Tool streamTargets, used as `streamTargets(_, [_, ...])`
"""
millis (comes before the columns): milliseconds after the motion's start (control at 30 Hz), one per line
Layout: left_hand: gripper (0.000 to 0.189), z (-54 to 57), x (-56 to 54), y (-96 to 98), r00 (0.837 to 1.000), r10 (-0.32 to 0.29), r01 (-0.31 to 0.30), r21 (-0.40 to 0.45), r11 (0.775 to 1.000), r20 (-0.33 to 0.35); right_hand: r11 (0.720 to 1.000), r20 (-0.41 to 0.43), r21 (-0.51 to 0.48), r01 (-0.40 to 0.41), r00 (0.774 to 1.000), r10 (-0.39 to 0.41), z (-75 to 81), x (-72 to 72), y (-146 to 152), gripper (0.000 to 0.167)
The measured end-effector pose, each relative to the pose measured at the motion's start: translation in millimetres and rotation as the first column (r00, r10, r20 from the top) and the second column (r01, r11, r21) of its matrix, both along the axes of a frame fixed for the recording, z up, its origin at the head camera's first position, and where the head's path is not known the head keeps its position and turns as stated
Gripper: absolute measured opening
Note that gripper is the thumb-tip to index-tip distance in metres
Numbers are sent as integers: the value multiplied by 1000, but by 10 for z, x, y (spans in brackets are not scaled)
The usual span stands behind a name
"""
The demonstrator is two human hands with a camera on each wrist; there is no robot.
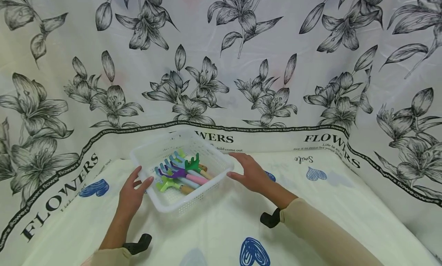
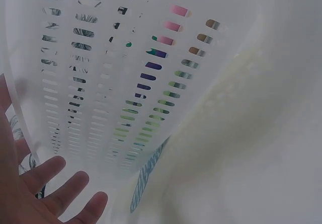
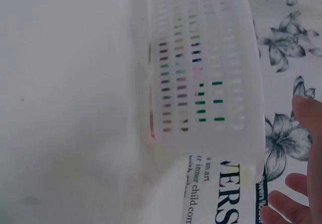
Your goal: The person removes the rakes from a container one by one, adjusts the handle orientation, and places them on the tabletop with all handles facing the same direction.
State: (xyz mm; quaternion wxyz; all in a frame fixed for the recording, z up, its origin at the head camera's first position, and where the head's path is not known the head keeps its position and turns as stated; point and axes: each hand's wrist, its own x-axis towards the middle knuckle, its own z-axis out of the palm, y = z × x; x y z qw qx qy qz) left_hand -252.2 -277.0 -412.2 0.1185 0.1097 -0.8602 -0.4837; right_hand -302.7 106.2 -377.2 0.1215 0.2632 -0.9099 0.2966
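Note:
A white perforated plastic basket stands at an angle on the cloth-covered surface. Inside lie several small hand rakes in a heap: a purple rake with a pink handle, a dark green rake, a light green rake with a tan handle, and light blue ones partly covered. My left hand is at the basket's left rim, thumb over the edge; in the left wrist view its fingers spread loosely outside the wall. Beside the right corner is my right hand, thumb and fingers apart, holding nothing.
A white cloth with blue hearts covers the surface. Behind it and along both sides hangs a curtain printed with black flowers and lettering. Black wrist mounts sit on both forearms.

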Motion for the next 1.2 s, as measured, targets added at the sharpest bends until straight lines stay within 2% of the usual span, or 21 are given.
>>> streamTargets(167, [89, -17, 5, -21, 1000, 13, -14, 18, 1000, 15, 998, 45, -62, -16, 999, 19, 68, 20, -227, 67])
streamTargets(367, [88, -49, 4, -50, 999, 22, -22, 13, 1000, 26, 1000, 101, -17, -7, 995, 8, 128, 30, -491, 70])
streamTargets(600, [83, -43, 42, -65, 999, 37, -37, 30, 999, 7, 994, 232, -81, -78, 968, 95, 202, -59, -809, 69])
streamTargets(667, [84, -41, 48, -65, 999, 32, -32, 37, 999, 13, 994, 257, -76, -73, 962, 90, 205, -109, -874, 70])
streamTargets(900, [84, -37, 47, -44, 999, 27, -28, 34, 999, 28, 1000, 300, 7, -2, 954, 0, 160, -316, -984, 72])
streamTargets(1067, [85, -39, 27, -34, 999, 26, -26, 30, 999, 24, 995, 324, 85, -58, 946, 27, 171, -414, -1010, 71])
streamTargets(1200, [86, -37, 14, -15, 1000, 14, -15, 37, 999, 27, 965, 374, 244, -99, 927, 0, 176, -429, -1028, 70])
